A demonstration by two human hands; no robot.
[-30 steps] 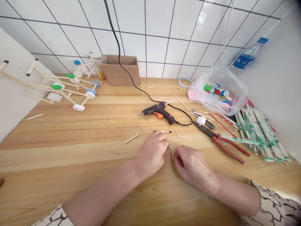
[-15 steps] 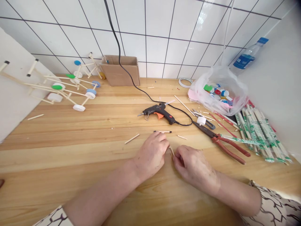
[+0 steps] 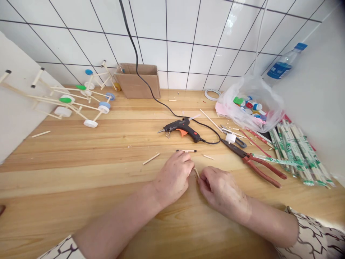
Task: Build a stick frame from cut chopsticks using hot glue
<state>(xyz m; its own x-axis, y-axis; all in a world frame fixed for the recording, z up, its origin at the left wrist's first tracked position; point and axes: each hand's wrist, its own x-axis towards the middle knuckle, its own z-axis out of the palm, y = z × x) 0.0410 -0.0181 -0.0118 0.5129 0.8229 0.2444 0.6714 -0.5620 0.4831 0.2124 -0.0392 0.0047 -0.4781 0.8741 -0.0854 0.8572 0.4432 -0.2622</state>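
The left hand (image 3: 172,178) and right hand (image 3: 223,190) pinch a short stick (image 3: 196,173) between them; a fumbled grip could flick it toward the pliers (image 3: 249,158) at 2 o'clock.

A black hot glue gun (image 3: 183,129) lies on its side on the wooden table (image 3: 81,151), its cord (image 3: 145,84) trailing up past a cardboard box (image 3: 137,82) by the white tiled wall (image 3: 172,43). To the right sit red-handled pliers (image 3: 265,171), a roll of tape (image 3: 211,94), and a plastic bag (image 3: 258,115) of colored bottle caps (image 3: 249,106) (mostly white, blue, red and green), with bundled chopsticks in printed paper sleeves (image 3: 296,154) beside it. A water bottle (image 3: 281,66) leans behind the bag. At far left stands a wheeled model (image 3: 70,104) built from sticks, with bottle-cap wheels.
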